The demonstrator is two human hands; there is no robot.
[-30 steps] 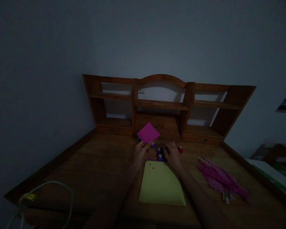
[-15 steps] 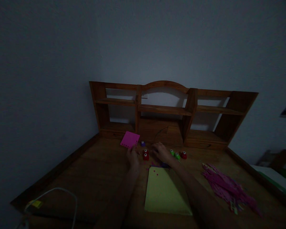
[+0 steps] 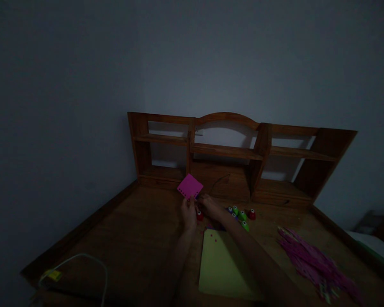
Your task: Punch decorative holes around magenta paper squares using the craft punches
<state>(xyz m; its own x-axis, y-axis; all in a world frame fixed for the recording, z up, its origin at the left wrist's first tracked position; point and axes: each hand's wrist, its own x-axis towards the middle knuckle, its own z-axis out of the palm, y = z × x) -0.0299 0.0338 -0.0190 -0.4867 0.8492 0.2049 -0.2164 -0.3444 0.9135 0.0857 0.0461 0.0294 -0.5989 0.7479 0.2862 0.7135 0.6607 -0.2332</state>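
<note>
Pinched in the fingers of my left hand [image 3: 189, 213] is a pink square of paper [image 3: 190, 186], turned corner-down with small dark holes along its lower edges. My right hand [image 3: 208, 205] is right beside it with curled fingers, close to the paper's lower corner. Whatever those fingers hold is hidden in the dim light. A red craft punch [image 3: 199, 215] shows just below and between my hands. Right of my right wrist stand several green punches [image 3: 242, 216], purple punches [image 3: 230, 210] and another red punch [image 3: 251, 214].
A pale yellow sheet [image 3: 225, 264] with tiny pink bits lies under my right forearm. Pink strips [image 3: 313, 258] are heaped at the right. A wooden shelf unit [image 3: 225, 150] backs the desk [image 3: 124, 238]. A white cable [image 3: 92, 257] loops at the lower left.
The pink paper has moved right and turned corner-down in my left hand. My right hand has come close to my left. The view has shifted slightly.
</note>
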